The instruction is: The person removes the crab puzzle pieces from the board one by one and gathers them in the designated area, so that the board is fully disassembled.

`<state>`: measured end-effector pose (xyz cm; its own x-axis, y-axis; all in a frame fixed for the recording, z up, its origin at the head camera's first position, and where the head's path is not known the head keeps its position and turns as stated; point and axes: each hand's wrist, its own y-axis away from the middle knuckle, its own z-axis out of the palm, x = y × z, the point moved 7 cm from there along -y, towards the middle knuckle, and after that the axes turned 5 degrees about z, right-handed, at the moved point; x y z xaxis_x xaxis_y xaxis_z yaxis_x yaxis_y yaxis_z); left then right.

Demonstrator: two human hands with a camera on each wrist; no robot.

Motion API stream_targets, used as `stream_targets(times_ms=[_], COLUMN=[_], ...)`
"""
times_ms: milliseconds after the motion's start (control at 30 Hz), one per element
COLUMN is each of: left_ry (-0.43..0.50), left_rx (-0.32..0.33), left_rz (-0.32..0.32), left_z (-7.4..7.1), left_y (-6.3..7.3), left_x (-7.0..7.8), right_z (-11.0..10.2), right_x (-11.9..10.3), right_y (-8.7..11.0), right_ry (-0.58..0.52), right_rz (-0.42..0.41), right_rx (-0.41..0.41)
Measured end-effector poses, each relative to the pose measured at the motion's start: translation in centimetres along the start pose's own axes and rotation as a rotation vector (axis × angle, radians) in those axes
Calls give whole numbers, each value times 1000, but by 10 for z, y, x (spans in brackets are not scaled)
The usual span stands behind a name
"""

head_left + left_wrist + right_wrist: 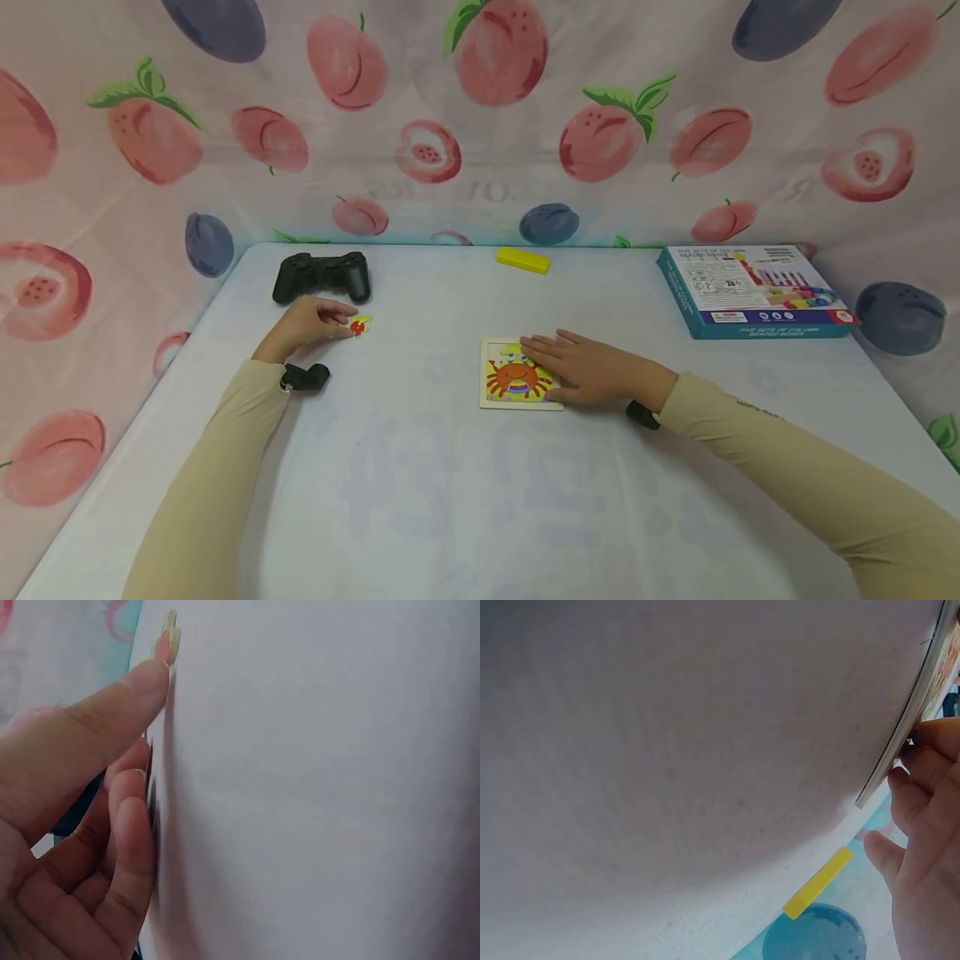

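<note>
A small red and yellow jigsaw puzzle piece is pinched between the thumb and fingertips of my left hand, at the left of the table. In the left wrist view the puzzle piece shows edge-on beyond the thumb, and the other fingers are curled beneath. A square puzzle board with an orange crab picture lies flat near the middle. My right hand rests on its right side, fingers stretched out and covering part of the picture. The board's edge appears beside those fingers in the right wrist view.
Just beyond my left hand lies a black game controller. A yellow block sits near the table's back edge. At the back right is a flat teal and white box. Fruit-patterned cloth hangs behind the table.
</note>
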<state>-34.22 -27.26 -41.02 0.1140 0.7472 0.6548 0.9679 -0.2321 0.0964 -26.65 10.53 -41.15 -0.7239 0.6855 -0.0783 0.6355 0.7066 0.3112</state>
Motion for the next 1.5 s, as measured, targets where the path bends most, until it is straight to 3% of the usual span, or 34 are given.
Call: stream_targets(times_ms=[167, 333, 467, 633, 867, 1033, 1233, 1500], left_ry=[130, 286, 330, 307, 186, 89, 22, -20], left_rx=[22, -1, -14, -69, -193, -228, -234, -224], left_rz=[60, 143, 202, 251, 288, 284, 211, 182], left_z=[4, 25, 49, 86, 131, 146, 149, 154], left_y=[2, 0, -5, -13, -21, -26, -29, -30], left_x=[12, 52, 86, 121, 158, 171, 174, 179], right_z=[1, 2, 2, 2, 2, 0, 2, 4], right_x=[1, 4, 5, 5, 4, 8, 16, 18], right_y=[-1, -1, -1, -2, -1, 1, 3, 3], right_ry=[5, 13, 9, -6, -32, -49, -61, -90], right_rz=[-1, 0, -5, 2, 15, 37, 71, 69], right_rx=[-3, 2, 11, 1, -17, 8, 16, 13])
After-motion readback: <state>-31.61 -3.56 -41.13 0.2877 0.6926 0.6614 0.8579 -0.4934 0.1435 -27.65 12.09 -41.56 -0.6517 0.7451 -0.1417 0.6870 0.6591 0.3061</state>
